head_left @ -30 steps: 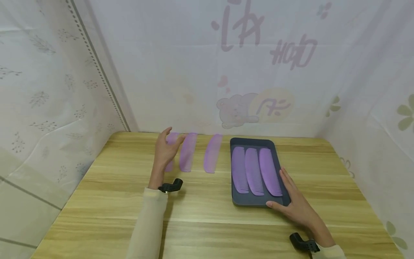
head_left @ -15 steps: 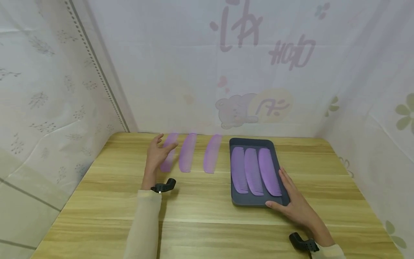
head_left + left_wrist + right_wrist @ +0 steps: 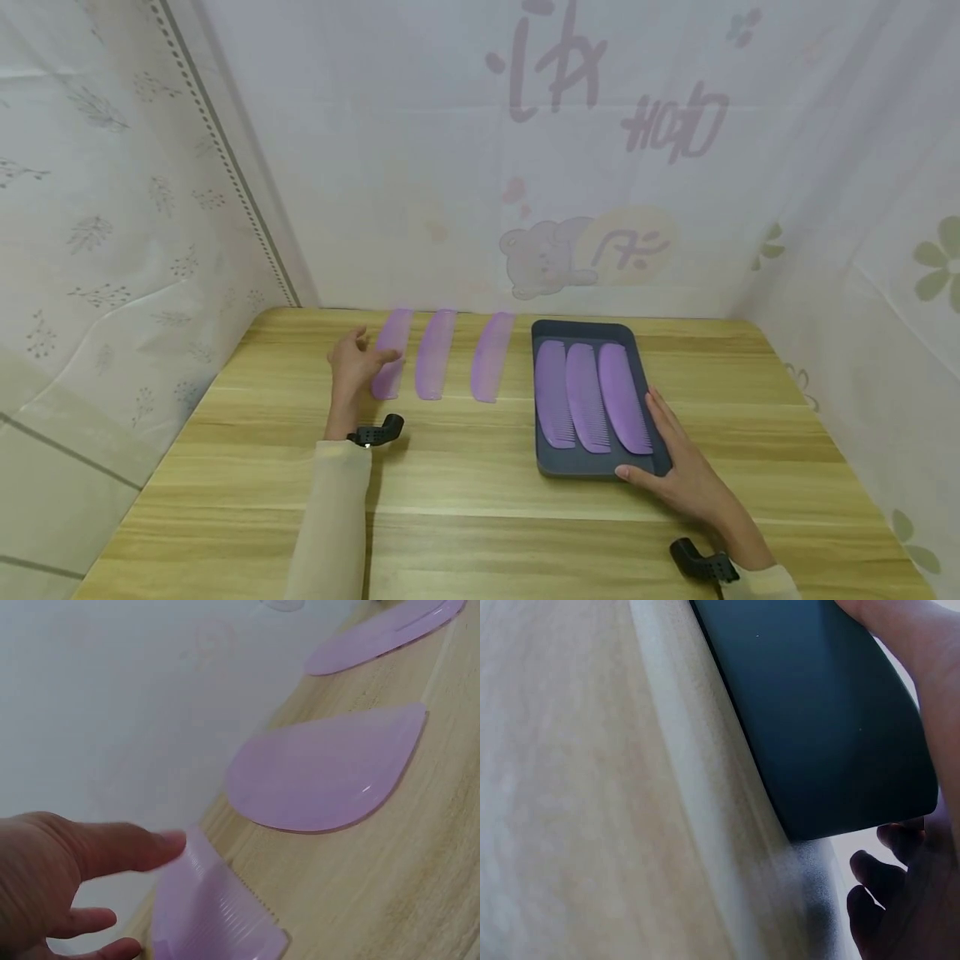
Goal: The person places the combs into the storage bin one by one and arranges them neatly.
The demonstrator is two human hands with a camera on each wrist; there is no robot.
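My left hand hovers at the left side of the leftmost purple comb. Its thumb reaches over that comb in the left wrist view, where the teeth of the comb show, and nothing is held. Two more combs lie to the right on the table, a middle comb and a third comb. My right hand grips the near right corner of a dark grey tray, thumb on the near edge and fingers along the right side. Inside the tray, three purple combs lie side by side, teeth facing right.
The wooden table reaches back to a printed white curtain, with more curtain at both sides. Each wrist wears a black camera mount. Bare wood lies between the third comb and the tray.
My left hand has drawn left and slightly toward me, uncovering more of the leftmost comb. My right hand and the tray have stayed in place.
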